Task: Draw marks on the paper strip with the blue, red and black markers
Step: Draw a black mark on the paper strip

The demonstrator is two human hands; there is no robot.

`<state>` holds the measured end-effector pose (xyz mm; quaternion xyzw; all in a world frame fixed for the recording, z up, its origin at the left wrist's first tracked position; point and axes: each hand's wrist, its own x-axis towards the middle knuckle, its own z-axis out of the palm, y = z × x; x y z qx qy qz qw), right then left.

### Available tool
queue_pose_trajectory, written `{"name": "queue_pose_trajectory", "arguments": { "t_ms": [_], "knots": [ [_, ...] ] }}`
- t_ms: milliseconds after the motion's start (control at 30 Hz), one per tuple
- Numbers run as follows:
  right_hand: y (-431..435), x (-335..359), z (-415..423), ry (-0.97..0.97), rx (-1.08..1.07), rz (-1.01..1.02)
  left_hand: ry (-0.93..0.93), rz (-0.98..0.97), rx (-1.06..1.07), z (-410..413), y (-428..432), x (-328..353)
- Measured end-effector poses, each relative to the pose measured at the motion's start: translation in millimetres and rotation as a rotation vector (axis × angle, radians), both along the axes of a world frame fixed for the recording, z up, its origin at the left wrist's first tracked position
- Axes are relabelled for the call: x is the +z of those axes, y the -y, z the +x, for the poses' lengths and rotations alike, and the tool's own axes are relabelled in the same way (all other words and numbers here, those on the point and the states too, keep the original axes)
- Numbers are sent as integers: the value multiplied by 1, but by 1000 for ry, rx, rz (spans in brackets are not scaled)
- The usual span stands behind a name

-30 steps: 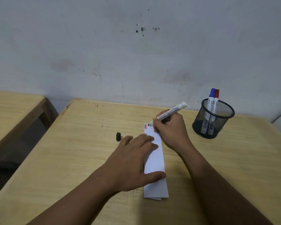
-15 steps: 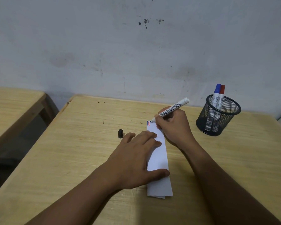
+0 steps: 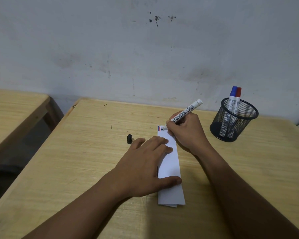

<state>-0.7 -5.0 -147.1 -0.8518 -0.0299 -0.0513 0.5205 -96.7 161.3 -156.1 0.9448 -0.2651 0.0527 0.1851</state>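
Observation:
A folded white paper strip [image 3: 171, 161] lies lengthwise on the wooden table [image 3: 93, 161]. Its far end carries a short blue stroke and a short red stroke side by side. My left hand [image 3: 145, 163] lies flat on the strip, fingers spread, pinning it down. My right hand [image 3: 186, 131] grips an uncapped black board marker [image 3: 186, 112], whose tip touches the paper just right of the red stroke. The blue marker [image 3: 232, 99] and red marker [image 3: 237, 100] stand capped in a mesh cup.
The black mesh pen cup [image 3: 235, 121] stands at the right, close to my right hand. A black marker cap [image 3: 129, 139] lies on the table left of the strip. A second wooden table [image 3: 16, 109] sits at the left across a gap. A grey wall runs behind.
The marker tip has shifted slightly right along the strip's far end, past the red stroke. My left hand stays pressed on the paper.

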Motion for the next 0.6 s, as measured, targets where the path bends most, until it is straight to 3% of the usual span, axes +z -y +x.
{"name": "queue_pose_trajectory", "arguments": {
  "t_ms": [233,600],
  "knots": [
    [2,1,0,7,25,12,28,-14,1,0,0,-1],
    [9,5,-5,81,-83,423,68,-25,24,-6,1,4]
  ]
}}
